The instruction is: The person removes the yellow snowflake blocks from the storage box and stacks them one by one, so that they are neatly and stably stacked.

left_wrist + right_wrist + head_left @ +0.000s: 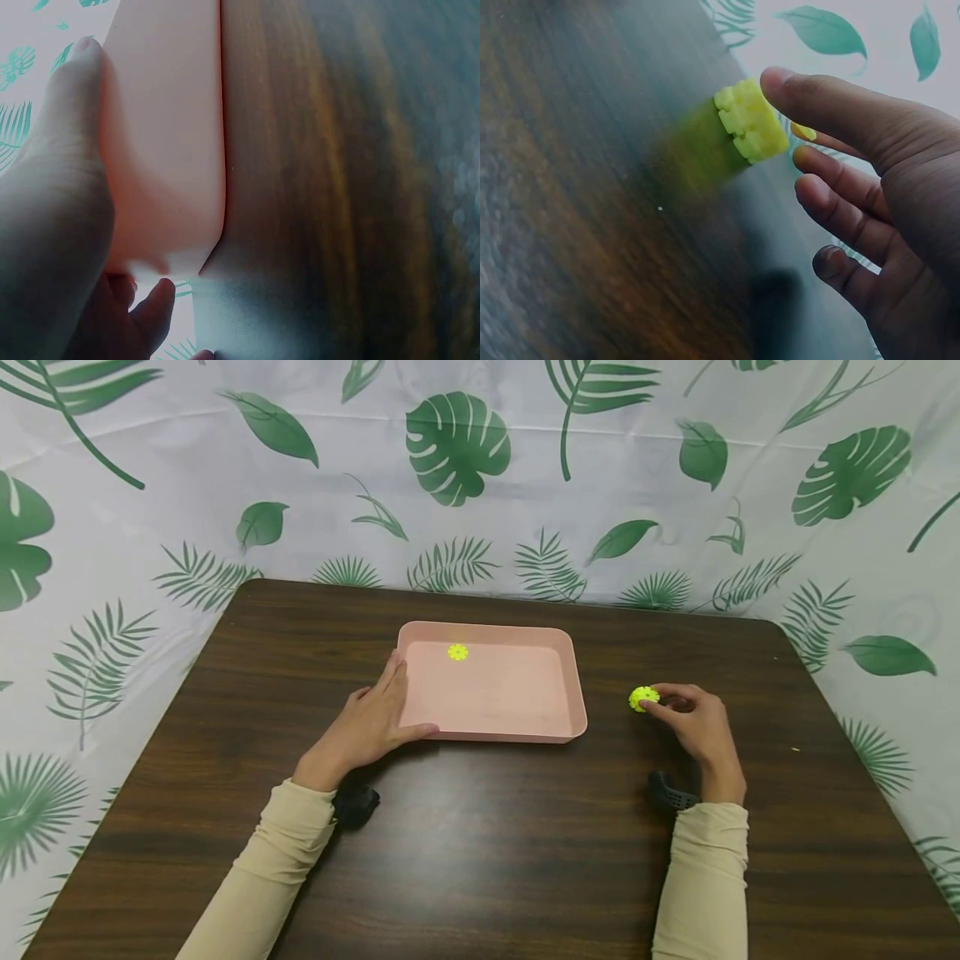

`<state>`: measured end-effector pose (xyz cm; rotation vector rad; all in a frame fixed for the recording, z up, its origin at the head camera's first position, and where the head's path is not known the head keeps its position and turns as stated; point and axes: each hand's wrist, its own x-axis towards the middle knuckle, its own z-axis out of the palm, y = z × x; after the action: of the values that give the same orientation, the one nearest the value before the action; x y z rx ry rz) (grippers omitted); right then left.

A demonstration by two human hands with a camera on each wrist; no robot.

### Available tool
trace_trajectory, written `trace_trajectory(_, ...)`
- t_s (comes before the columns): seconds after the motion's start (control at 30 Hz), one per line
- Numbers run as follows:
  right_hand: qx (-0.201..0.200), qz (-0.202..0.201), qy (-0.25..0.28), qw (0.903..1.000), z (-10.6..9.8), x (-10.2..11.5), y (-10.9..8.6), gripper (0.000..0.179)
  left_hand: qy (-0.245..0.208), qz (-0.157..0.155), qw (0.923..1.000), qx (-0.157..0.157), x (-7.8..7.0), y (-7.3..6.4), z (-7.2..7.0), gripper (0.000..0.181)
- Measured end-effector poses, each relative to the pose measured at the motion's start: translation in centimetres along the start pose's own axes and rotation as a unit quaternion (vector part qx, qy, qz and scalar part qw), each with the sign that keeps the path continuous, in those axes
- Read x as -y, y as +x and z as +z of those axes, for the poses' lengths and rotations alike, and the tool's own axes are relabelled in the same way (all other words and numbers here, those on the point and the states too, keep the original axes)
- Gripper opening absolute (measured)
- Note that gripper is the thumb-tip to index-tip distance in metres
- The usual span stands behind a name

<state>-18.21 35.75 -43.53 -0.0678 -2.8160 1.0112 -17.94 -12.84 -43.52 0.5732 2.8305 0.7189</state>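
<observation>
A shallow pink tray (pixel 487 737) stands on the table, with one yellow-green notched disc (pixel 457 652) lying inside near its back left. My left hand (pixel 371 718) rests against the tray's front left corner, its thumb along the front rim and its fingers by the left side. In the left wrist view the thumb (pixel 71 112) lies over the pink wall (pixel 169 127). Right of the tray, my right hand (pixel 701 727) pinches at a short stack of yellow-green notched discs (pixel 750 124) between thumb and forefinger. Behind the thumb, another yellow piece (pixel 804 132) partly shows.
The dark wood table (pixel 487 860) reaches back to a white cloth with green leaves (pixel 457 447). Small pale specks lie on the tabletop at the right. A dark strap with a device sits on each wrist.
</observation>
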Motion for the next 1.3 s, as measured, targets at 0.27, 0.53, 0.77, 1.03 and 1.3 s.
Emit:
trace_trajectory(0.27,0.007,0.000,0.004,1.0000,0.2,0.0,0.2,0.050,0.000,-0.003,1.0000,0.001,-0.1,0.0,-0.1,0.115)
trace_trajectory(0.53,0.006,-0.002,0.006,1.0000,0.2,0.1,0.3,0.047,-0.007,-0.006,1.0000,0.003,-0.1,-0.1,-0.2,0.114)
trace_trajectory(0.77,0.015,0.002,0.001,0.9999,0.2,0.0,0.4,0.047,-0.009,-0.008,0.9999,0.006,0.0,-0.1,-0.2,0.115)
trace_trajectory(1.03,0.043,-0.013,0.007,0.9990,0.1,0.2,0.7,0.053,-0.008,-0.009,0.9999,0.007,0.0,-0.1,-0.2,0.114)
trace_trajectory(1.3,-0.007,-0.007,0.030,0.9995,-0.2,2.2,0.4,0.057,-0.002,-0.004,1.0000,0.007,0.0,0.1,-0.2,0.115)
